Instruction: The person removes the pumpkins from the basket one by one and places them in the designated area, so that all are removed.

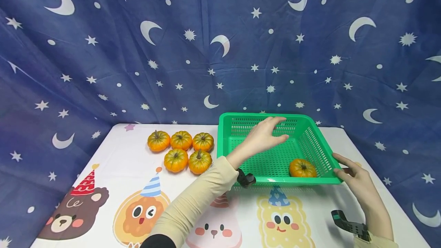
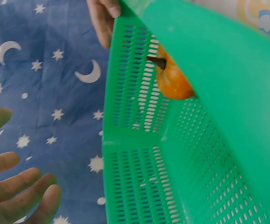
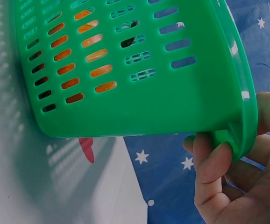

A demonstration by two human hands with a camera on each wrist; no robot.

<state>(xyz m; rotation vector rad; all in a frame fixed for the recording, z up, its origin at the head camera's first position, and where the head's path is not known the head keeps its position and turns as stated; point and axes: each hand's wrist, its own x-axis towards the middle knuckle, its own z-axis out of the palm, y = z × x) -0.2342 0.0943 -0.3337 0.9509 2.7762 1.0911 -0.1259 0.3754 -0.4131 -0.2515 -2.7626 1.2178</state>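
A green plastic basket (image 1: 324,144) with slotted walls stands on the table, and one small orange pumpkin (image 1: 302,169) lies in its near right corner. Over the basket hovers my left hand (image 1: 262,137), its fingers spread and holding nothing; in the left wrist view those fingers (image 2: 20,191) are apart from the green wall. My right hand (image 1: 358,181) grips the basket's right rim, with thumb and fingers around the edge in the right wrist view (image 3: 240,179). The pumpkin shows orange through the slots there.
Left of the basket, several orange pumpkins (image 1: 176,160) sit in two rows on the white tablecloth (image 1: 120,152) printed with cartoon figures. A dark blue curtain (image 1: 193,98) with moons and stars hangs behind the table and at its sides.
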